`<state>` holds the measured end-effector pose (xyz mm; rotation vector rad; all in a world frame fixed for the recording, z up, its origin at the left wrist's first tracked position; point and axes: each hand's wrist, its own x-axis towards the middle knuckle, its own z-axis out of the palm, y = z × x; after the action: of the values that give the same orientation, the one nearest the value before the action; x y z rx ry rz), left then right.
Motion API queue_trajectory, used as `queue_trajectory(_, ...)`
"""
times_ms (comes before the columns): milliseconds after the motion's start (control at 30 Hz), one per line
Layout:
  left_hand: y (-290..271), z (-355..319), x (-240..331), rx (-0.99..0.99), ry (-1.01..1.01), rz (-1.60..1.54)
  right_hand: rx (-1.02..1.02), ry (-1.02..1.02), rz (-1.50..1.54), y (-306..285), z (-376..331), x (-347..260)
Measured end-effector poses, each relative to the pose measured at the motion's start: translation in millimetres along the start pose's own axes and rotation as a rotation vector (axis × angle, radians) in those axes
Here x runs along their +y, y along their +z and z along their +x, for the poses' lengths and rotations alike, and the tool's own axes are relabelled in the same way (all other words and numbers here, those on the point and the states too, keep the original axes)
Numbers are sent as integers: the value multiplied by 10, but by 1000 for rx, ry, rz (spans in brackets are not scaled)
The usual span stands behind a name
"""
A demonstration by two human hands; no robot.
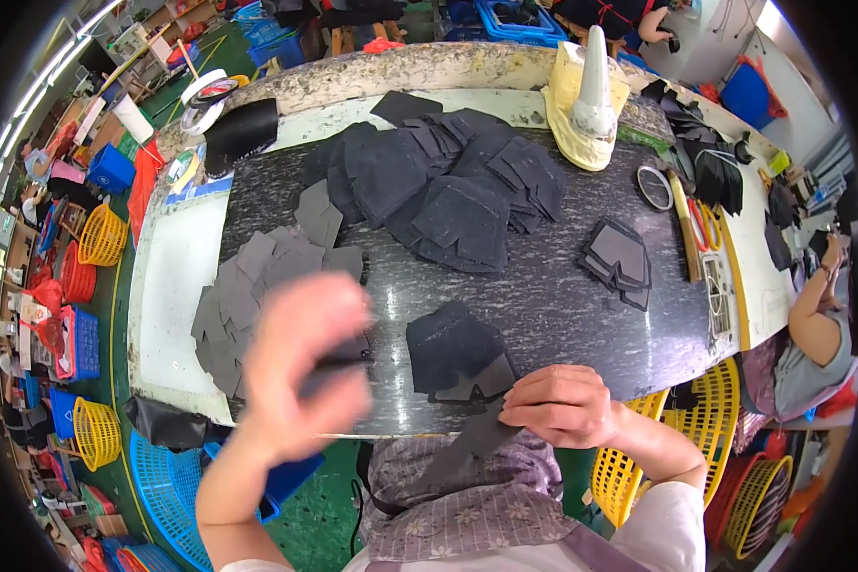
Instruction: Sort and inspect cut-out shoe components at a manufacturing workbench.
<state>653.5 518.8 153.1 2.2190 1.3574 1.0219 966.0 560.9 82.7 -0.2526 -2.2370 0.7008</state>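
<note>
Right hand (561, 405) is pinching a grey piece (472, 446) over the bench's near edge (391, 418); blurred left hand (276, 370) is holding thumb and fingers apart.

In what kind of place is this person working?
Probably a factory workshop: piles of dark cut pieces lie on the worktable, plastic baskets stand around it, and another person's arm shows at the right.

the right hand (562, 405) pinches a dark-grey flat strip (477, 444) at the near edge of the black speckled surface (558, 305), beside a black angular fabric piece (456, 345); the blurred left hand (281, 367), fingers parted, hovers by a heap of flat grey pieces (229, 315).
</note>
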Motion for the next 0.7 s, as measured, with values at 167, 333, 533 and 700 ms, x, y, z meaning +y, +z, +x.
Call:
queue_trajectory(167, 657, -512, 370, -166, -72, -348, -89, 150, 83, 32, 55, -77)
queue_trajectory(333, 742, -644, 245, -14, -500, -608, -90, 225, 136, 108, 59, -76)
queue_trajectory(533, 439, -934, 11, -495, -417, -548, -70, -288, 61, -20, -21, -282)
queue_trajectory(700, 651, -725, 202, -86, -480, -928, -256, 403, 323, 59, 118, -113)
